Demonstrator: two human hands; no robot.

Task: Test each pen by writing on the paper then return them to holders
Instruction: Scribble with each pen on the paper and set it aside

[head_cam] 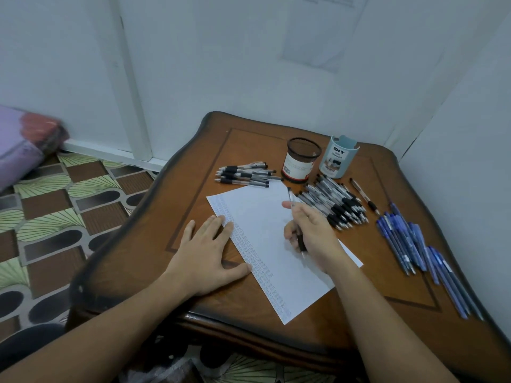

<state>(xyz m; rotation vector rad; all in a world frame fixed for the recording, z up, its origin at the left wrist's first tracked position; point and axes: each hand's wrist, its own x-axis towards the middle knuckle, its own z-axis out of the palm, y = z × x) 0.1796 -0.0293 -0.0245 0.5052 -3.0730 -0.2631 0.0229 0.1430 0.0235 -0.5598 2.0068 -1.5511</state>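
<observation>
Handwriting in small rows runs down the left margin of a white rectangular sheet of paper (pixel 265 217), which lies at an angle on a brown wooden table with a scalloped edge (pixel 193 189). The left hand (pixel 210 250) lies flat with its fingers spread; the fingertips and thumb press on the written edge of the sheet, and the palm rests on the wood. The right hand (pixel 315 236) is over the right half of the sheet, its fingers curled around a clear-barrelled pen with a black grip (pixel 301 244). The pen's tip points down at the paper, but I cannot tell whether it touches.

At the far side of the table stand two holders, just beside each other: a black mesh cup with a white and red label (pixel 302 161) and a pale blue cylindrical organiser marked "DIY" (pixel 338 158). Left of the mesh cup lies a small group of black-grip pens (pixel 244 174), near the paper's far corner. A larger heap of black-grip pens (pixel 334 203) lies just right of the paper, in front of the organiser. One brown-barrelled pen (pixel 365 196) lies alone beside the heap. Near the table's right edge lies a loose row of blue pens (pixel 409 244).

Left of the table there is a patterned brown and green tiled floor (pixel 55 203).
</observation>
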